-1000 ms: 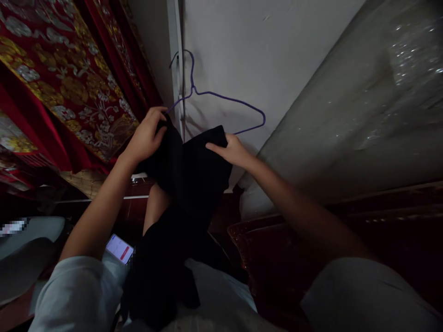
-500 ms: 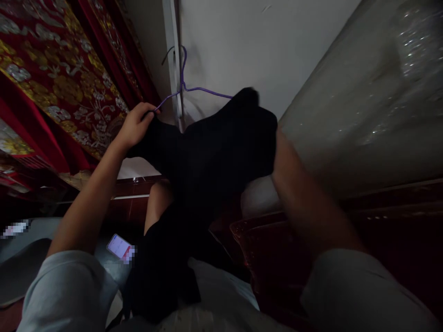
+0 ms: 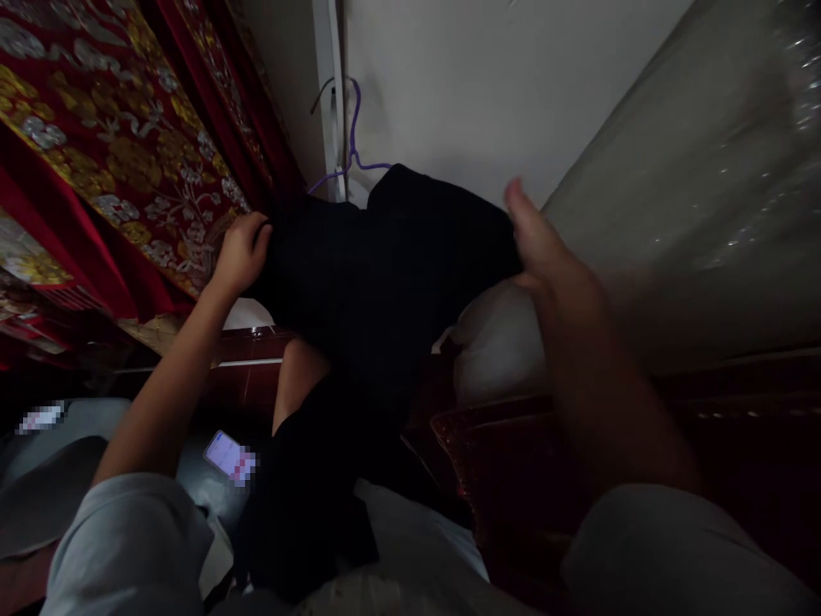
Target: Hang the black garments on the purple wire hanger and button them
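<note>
A black shirt (image 3: pixel 385 257) hangs on a purple wire hanger (image 3: pixel 355 128), whose hook goes through a pale upright rail (image 3: pixel 338 51). The shirt covers the hanger's arms except near the neck. At the left sleeve, my left hand (image 3: pixel 244 252) is closed on the cloth, thumb against fingers. My right hand (image 3: pixel 545 239) is at the edge of the right sleeve with its thumb stretched up, apart from the cloth. The other fingers of that hand are mostly hidden beside and behind the sleeve.
A red curtain (image 3: pixel 128 162) with gold and silver flowers hangs at left. A large plastic-wrapped object (image 3: pixel 673 239) leans at right, above dark red furniture (image 3: pixel 532 479). A lit phone (image 3: pixel 224 453) lies low left. Behind the shirt is a pale wall (image 3: pixel 462 77).
The shirt's right shoulder now lies smooth over the hanger arm, which was bare before. My right hand has come into view with its thumb up. My left hand has moved slightly down.
</note>
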Available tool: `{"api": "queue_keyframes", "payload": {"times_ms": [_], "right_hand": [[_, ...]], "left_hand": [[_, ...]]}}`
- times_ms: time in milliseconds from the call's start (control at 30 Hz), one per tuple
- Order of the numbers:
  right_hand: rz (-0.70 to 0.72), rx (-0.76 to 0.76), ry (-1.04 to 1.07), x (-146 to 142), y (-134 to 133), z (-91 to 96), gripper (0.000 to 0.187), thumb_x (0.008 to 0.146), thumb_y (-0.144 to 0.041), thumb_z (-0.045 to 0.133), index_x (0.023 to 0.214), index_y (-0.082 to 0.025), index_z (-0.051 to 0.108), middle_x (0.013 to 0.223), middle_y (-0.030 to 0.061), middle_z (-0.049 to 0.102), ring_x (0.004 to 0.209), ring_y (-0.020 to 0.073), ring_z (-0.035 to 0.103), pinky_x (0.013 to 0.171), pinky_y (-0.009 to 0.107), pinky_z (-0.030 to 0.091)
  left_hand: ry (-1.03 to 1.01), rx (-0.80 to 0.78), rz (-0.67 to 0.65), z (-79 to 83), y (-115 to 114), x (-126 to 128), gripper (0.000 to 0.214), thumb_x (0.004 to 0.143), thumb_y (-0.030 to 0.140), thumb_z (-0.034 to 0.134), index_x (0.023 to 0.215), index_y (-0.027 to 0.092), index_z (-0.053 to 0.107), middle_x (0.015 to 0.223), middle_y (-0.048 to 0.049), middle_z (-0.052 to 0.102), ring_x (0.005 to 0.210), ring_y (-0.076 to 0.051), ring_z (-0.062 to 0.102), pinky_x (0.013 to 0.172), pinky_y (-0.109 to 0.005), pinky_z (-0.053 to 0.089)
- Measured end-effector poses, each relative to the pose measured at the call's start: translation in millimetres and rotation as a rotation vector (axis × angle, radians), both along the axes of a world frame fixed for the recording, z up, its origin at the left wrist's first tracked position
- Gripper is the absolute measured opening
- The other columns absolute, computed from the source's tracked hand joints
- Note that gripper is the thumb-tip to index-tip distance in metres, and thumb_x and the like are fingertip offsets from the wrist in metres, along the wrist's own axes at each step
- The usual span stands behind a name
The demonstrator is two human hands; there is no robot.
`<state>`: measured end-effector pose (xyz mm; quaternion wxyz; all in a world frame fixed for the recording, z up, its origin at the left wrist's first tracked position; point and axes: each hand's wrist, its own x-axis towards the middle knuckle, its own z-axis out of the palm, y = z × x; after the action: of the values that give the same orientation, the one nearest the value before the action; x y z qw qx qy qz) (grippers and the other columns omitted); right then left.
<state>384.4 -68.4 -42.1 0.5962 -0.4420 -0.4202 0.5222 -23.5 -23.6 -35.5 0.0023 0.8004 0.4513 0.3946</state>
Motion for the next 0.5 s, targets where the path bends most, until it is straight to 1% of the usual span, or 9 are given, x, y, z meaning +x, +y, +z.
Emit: {"api": "queue_keyframes", "payload": {"times_ms": [100,133,233,300,333,367,400,433,500], "right_hand": [[-0.086,0.098,-0.041,-3.2,-5.8,14.4,0.026,0.099,-0.036,0.064,0.086,-0.014,0.070,0.103,0.0123,0.075,0.112,0.0255,0.070,0.095,0.042,0.059],[-0.115,0.133,-0.022,-5.1,-8.8,18.6,0.027,0.099,-0.037,0.063,0.087,-0.014,0.070,0.104,0.0130,0.075,0.114,0.0261,0.069,0.095,0.042,0.059],[-0.193,0.214,-0.037,-10.9,-25.9,23.3,0.038,0.100,-0.053,0.056,0.095,-0.018,0.070,0.110,0.0104,0.073,0.120,0.0284,0.067,0.094,0.045,0.060],[-0.236,0.276,-0.173,-16.8,-46.4,21.7,0.045,0.098,-0.064,0.052,0.095,-0.023,0.071,0.104,0.0068,0.072,0.116,0.0286,0.068,0.094,0.046,0.059],[-0.187,0.318,-0.286,-21.6,-58.8,20.8,0.047,0.096,-0.067,0.053,0.090,-0.024,0.071,0.096,0.0057,0.071,0.109,0.0284,0.069,0.091,0.046,0.059],[-0.061,0.370,-0.416,-27.8,-71.8,20.7,0.047,0.094,-0.067,0.056,0.084,-0.024,0.071,0.088,0.0049,0.070,0.100,0.0277,0.070,0.088,0.046,0.059],[0.135,0.429,-0.548,-35.4,-84.4,21.3,0.044,0.091,-0.066,0.062,0.079,-0.024,0.071,0.082,0.0041,0.068,0.091,0.0267,0.070,0.085,0.045,0.059],[0.384,0.493,-0.658,-44.0,-95.7,22.9,0.040,0.088,-0.062,0.068,0.078,-0.024,0.072,0.081,0.0035,0.069,0.086,0.0258,0.069,0.083,0.044,0.059],[0.833,0.579,-0.755,-60.7,-110.6,27.4,0.031,0.082,-0.056,0.077,0.089,-0.026,0.077,0.094,0.0032,0.073,0.089,0.0258,0.070,0.085,0.043,0.058]], "left_hand": [[-0.041,0.104,0.043,3.5,-0.2,17.9,0.037,0.106,0.055,0.044,0.113,0.021,0.056,0.117,-0.0036,0.065,0.132,-0.021,0.045,0.119,-0.047,0.029],[-0.045,0.150,0.051,9.3,-3.9,26.7,0.040,0.105,0.058,0.044,0.119,0.022,0.055,0.124,-0.0031,0.062,0.135,-0.021,0.041,0.121,-0.047,0.026],[-0.072,0.273,0.019,31.5,-27.0,55.0,0.053,0.103,0.066,0.042,0.130,0.023,0.053,0.137,-0.0039,0.054,0.137,-0.021,0.037,0.124,-0.050,0.022],[-0.174,0.217,-0.075,42.7,-47.1,71.5,0.053,0.104,0.065,0.038,0.131,0.022,0.054,0.134,-0.0065,0.056,0.131,-0.021,0.047,0.120,-0.048,0.032],[-0.263,0.117,-0.137,46.2,-56.7,77.7,0.052,0.106,0.063,0.034,0.132,0.021,0.053,0.131,-0.0076,0.059,0.125,-0.021,0.054,0.116,-0.047,0.040],[-0.367,-0.019,-0.202,48.1,-65.4,81.8,0.052,0.108,0.060,0.028,0.133,0.021,0.050,0.129,-0.0085,0.062,0.120,-0.021,0.060,0.110,-0.046,0.046],[-0.466,-0.168,-0.261,48.9,-73.4,83.6,0.051,0.110,0.056,0.021,0.134,0.020,0.048,0.130,-0.0093,0.063,0.117,-0.021,0.064,0.106,-0.046,0.051],[-0.537,-0.298,-0.302,48.6,-80.8,82.7,0.052,0.110,0.053,0.016,0.133,0.019,0.048,0.132,-0.0104,0.064,0.116,-0.021,0.067,0.103,-0.045,0.054],[-0.563,-0.450,-0.309,46.6,-95.5,73.7,0.052,0.110,0.052,0.017,0.128,0.018,0.052,0.134,-0.0123,0.065,0.111,-0.021,0.071,0.097,-0.044,0.059]]}}
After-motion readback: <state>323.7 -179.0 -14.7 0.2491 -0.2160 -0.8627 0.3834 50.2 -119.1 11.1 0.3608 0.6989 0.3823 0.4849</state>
